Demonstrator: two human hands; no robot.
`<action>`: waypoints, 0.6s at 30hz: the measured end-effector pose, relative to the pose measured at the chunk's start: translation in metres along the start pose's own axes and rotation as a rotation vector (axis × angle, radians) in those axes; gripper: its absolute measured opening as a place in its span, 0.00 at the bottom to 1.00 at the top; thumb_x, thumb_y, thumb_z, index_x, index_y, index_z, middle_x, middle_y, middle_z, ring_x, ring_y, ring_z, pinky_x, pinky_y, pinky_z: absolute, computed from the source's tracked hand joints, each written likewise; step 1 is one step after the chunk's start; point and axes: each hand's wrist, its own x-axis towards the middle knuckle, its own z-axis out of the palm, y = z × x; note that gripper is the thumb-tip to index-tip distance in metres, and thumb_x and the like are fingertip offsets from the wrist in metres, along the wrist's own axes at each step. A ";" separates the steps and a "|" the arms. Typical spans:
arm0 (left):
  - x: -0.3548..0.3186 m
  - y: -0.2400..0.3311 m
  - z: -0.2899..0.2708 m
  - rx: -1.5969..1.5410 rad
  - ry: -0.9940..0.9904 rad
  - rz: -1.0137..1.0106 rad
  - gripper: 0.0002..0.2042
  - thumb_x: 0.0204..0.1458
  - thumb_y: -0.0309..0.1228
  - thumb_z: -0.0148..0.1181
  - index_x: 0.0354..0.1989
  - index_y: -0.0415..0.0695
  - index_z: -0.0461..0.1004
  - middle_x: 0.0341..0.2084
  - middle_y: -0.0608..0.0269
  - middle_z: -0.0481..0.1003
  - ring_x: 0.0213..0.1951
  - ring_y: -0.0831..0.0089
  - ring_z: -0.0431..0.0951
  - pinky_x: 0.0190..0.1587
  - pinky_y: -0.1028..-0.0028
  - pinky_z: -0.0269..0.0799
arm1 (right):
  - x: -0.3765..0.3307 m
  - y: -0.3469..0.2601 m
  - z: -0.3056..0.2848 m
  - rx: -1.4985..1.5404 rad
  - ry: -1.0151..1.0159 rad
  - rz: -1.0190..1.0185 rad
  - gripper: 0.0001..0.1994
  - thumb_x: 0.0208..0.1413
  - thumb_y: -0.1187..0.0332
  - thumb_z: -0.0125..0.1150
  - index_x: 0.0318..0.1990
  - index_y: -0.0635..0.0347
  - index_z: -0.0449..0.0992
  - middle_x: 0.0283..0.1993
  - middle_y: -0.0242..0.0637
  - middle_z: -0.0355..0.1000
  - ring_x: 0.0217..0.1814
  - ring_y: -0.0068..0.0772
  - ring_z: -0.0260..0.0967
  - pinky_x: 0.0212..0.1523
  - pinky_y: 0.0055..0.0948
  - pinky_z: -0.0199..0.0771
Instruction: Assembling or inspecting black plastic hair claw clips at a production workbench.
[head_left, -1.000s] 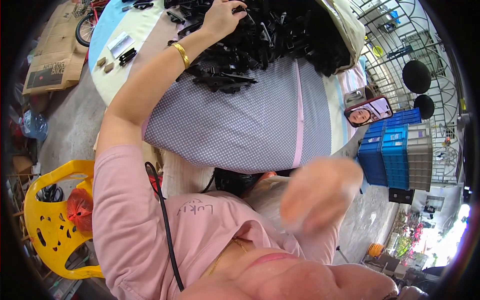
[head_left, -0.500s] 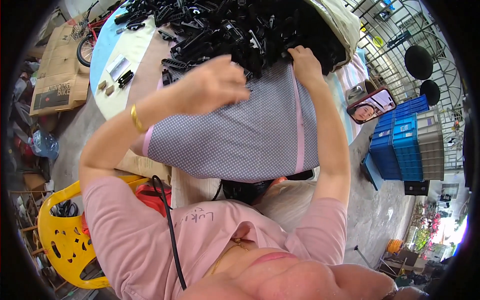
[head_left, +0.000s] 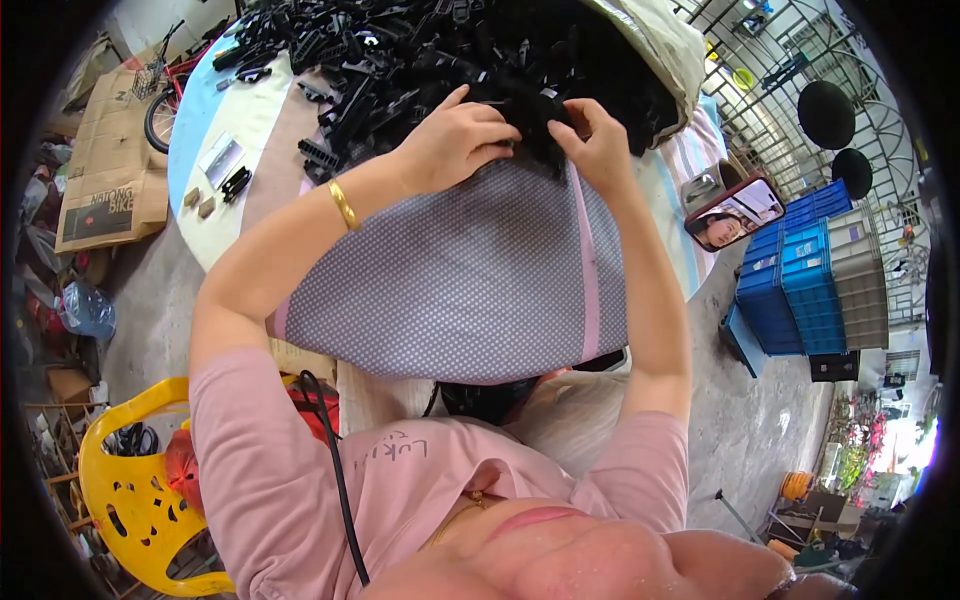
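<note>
A large heap of small black plastic parts (head_left: 380, 70) covers the far side of the table. At its near edge my left hand (head_left: 455, 143) has its fingers curled toward the thumb, the index finger raised. Whatever lies between those fingertips is too dark to make out. Close by on the right, my right hand (head_left: 597, 145) bends thumb and fingers around something black that blends into the pile. The fingertips of both hands point at each other, a short gap apart. Beneath my wrists lies a grey dotted cloth (head_left: 450, 270) with pink bands.
Left on the striped tabletop (head_left: 215, 225) are a small white card (head_left: 221, 160), brown blocks (head_left: 206, 208) and a separate black part (head_left: 236, 184). A phone (head_left: 735, 214) leans against a metal cup (head_left: 708, 186) at right. Beyond stand stacked blue crates (head_left: 805, 285); a yellow chair (head_left: 135, 480) is lower left.
My left hand has moved right, from over the cloth to the heap's edge beside my right hand. The right hand has shifted slightly down and left, its thumb now turned toward the left hand.
</note>
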 end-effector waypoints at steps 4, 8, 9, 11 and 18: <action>0.019 0.013 -0.009 -0.348 0.215 -0.204 0.11 0.51 0.32 0.55 0.42 0.44 0.74 0.29 0.63 0.70 0.32 0.69 0.70 0.36 0.75 0.68 | -0.007 0.000 -0.002 0.328 -0.002 0.100 0.14 0.51 0.70 0.58 0.43 0.68 0.68 0.35 0.34 0.73 0.31 0.21 0.70 0.32 0.18 0.70; 0.020 0.026 -0.012 -0.406 0.215 -0.385 0.14 0.55 0.33 0.45 0.45 0.40 0.71 0.34 0.62 0.68 0.35 0.75 0.69 0.38 0.80 0.65 | -0.013 -0.020 -0.006 0.593 -0.047 0.177 0.14 0.52 0.70 0.55 0.45 0.66 0.67 0.37 0.34 0.73 0.32 0.20 0.70 0.33 0.18 0.69; 0.019 0.024 -0.009 -0.408 0.211 -0.378 0.14 0.55 0.33 0.45 0.45 0.40 0.71 0.34 0.62 0.68 0.35 0.75 0.69 0.38 0.80 0.65 | -0.015 -0.024 -0.007 0.634 -0.053 0.178 0.14 0.52 0.70 0.55 0.45 0.66 0.67 0.37 0.35 0.73 0.33 0.20 0.70 0.34 0.18 0.69; 0.013 0.020 -0.005 -0.969 0.159 -0.538 0.16 0.55 0.31 0.43 0.49 0.39 0.68 0.34 0.64 0.68 0.37 0.77 0.68 0.39 0.80 0.64 | -0.018 -0.029 -0.004 0.663 -0.055 0.167 0.14 0.51 0.73 0.55 0.45 0.66 0.67 0.37 0.34 0.73 0.34 0.21 0.70 0.35 0.19 0.70; 0.017 0.039 -0.025 -1.405 0.221 -0.825 0.11 0.59 0.30 0.44 0.46 0.39 0.68 0.36 0.63 0.72 0.37 0.78 0.73 0.42 0.77 0.72 | -0.031 -0.048 0.005 0.266 0.020 -0.354 0.16 0.40 0.77 0.62 0.40 0.62 0.70 0.42 0.38 0.71 0.38 0.27 0.70 0.34 0.21 0.70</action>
